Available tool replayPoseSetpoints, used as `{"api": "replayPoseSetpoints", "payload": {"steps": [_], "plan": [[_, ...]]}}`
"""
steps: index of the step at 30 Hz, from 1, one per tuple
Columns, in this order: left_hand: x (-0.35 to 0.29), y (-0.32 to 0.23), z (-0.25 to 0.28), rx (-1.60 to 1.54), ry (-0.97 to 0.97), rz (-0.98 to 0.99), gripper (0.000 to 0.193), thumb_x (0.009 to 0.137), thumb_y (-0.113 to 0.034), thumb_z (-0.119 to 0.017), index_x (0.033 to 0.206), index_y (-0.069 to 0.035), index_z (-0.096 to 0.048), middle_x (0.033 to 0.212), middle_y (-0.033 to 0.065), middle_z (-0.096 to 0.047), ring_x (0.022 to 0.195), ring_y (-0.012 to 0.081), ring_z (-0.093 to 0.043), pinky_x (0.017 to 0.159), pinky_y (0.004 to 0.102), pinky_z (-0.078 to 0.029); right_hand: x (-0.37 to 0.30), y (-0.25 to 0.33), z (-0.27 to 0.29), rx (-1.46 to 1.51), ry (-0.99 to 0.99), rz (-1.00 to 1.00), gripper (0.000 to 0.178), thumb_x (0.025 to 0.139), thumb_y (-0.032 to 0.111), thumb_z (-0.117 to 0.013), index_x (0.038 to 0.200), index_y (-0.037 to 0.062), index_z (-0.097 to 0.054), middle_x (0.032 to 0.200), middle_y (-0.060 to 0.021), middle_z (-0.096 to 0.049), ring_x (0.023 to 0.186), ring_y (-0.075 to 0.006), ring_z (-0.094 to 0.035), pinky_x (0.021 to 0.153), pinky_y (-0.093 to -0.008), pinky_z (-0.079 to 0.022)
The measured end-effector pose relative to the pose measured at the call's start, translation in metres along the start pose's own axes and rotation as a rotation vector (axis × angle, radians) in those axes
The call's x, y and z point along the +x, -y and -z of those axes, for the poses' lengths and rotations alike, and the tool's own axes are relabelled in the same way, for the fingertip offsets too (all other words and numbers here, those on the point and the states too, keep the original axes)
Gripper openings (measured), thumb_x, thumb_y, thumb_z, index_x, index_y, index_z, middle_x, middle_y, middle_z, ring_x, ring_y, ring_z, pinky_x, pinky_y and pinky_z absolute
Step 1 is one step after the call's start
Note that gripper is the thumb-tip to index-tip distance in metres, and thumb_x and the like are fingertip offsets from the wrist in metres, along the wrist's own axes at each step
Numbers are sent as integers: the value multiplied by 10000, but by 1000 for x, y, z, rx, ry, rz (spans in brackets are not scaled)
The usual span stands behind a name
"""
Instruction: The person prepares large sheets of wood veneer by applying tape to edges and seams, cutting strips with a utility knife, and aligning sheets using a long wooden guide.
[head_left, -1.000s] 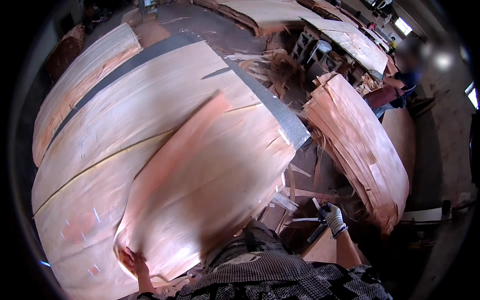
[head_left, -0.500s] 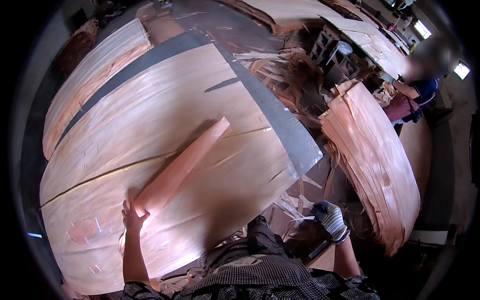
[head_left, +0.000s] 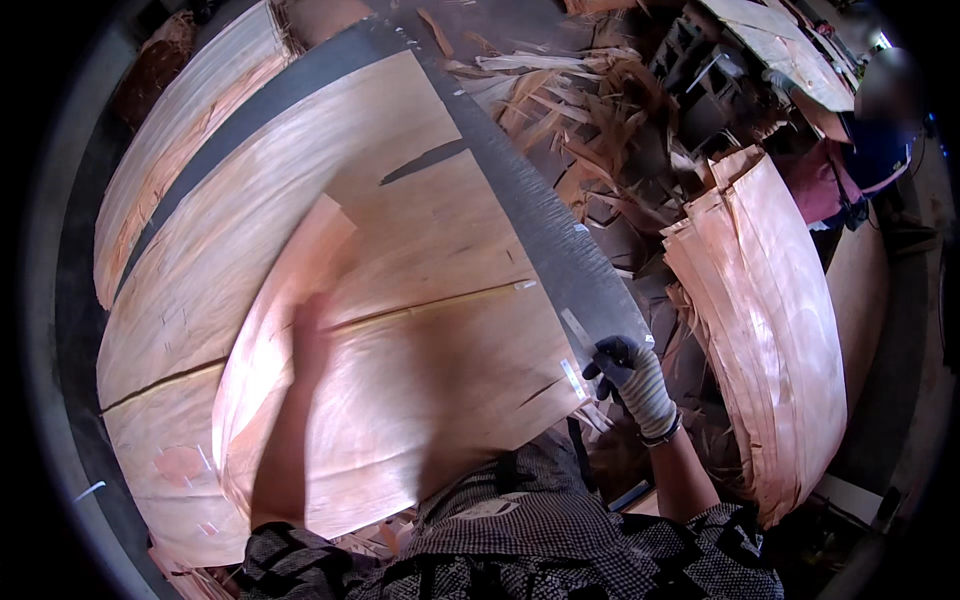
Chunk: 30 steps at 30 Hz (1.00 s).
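Note:
A large pale wood veneer sheet (head_left: 470, 235) lies on a dark board (head_left: 540, 190) before me, with a yellowish seam across it and a dark narrow gap near its far right. On its left part rests a narrow, reddish veneer strip (head_left: 250, 350), slightly curled. My bare left hand (head_left: 312, 315) is at the strip's right edge, its fingers smeared by motion. My right hand (head_left: 630, 382), in a striped knit glove with dark fingers, is closed near the sheet's right corner. A small pale strip (head_left: 576, 328) shows beside its fingertips; what the hand holds is unclear.
A thick veneer stack (head_left: 770, 330) stands at the right, another stack (head_left: 190, 140) at the far left. Veneer scraps (head_left: 570, 110) litter the floor beyond the board. A co-worker (head_left: 860, 160) is at the upper right by another sheet (head_left: 790, 50).
The reddish strip has swung left and lies flatter. My left hand has moved from its near end farther up along it. My right hand has risen to the sheet's right corner.

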<state>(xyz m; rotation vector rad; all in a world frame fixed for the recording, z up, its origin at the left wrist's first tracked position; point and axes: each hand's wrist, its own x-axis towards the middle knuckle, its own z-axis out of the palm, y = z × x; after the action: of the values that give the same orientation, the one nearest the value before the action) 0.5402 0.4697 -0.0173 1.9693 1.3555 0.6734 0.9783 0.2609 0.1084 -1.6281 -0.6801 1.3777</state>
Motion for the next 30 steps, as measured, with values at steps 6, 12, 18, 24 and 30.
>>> {"api": "replayPoseSetpoints", "payload": {"steps": [6, 12, 18, 24, 30], "plan": [[23, -84, -81, 580, 91, -387, 288, 679, -157, -648, 956, -103, -587, 1047, 43, -533, 1045, 248, -477, 907, 384, -379, 24, 11, -23, 32, 32, 19, 126, 847, 104, -555, 923, 3, -558, 697, -68, -630, 444, -76, -528, 376, -176, -355], [48, 5, -19, 705, -28, -280, 76, 776, -144, -509, 802, -84, -547, 840, 92, -537, 801, 274, -529, 706, 406, -426, 42, 13, -33, -61, 10, -10, 154, 863, 159, -553, 918, 15, -563, 709, -52, -640, 445, -64, -534, 371, -177, -339], [68, 2, 11, 687, -303, 63, 139, 800, -79, -490, 915, -30, -552, 793, 136, -539, 784, 288, -527, 703, 397, -418, 60, 22, -46, -17, 34, -5, 147, 864, 136, -552, 939, 10, -555, 701, -49, -620, 461, -67, -515, 406, -182, -351], [67, -199, -134, -1076, 698, 719, 220, 874, -274, -539, 846, -79, -636, 723, -7, -578, 621, 77, -503, 510, 214, -394, 77, 25, -65, 7, 84, -19, 155, 866, 144, -545, 955, 18, -547, 725, -42, -632, 480, -52, -527, 394, -167, -341], [152, -171, -160, -1007, 229, 667, 113, 813, -186, -627, 844, -77, -619, 699, -36, -545, 565, 15, -421, 480, 147, -319, 94, -1, -48, 8, 4, -178, 217, 848, 185, -575, 972, 7, -560, 690, -38, -615, 496, -53, -529, 387, -162, -337]]}}
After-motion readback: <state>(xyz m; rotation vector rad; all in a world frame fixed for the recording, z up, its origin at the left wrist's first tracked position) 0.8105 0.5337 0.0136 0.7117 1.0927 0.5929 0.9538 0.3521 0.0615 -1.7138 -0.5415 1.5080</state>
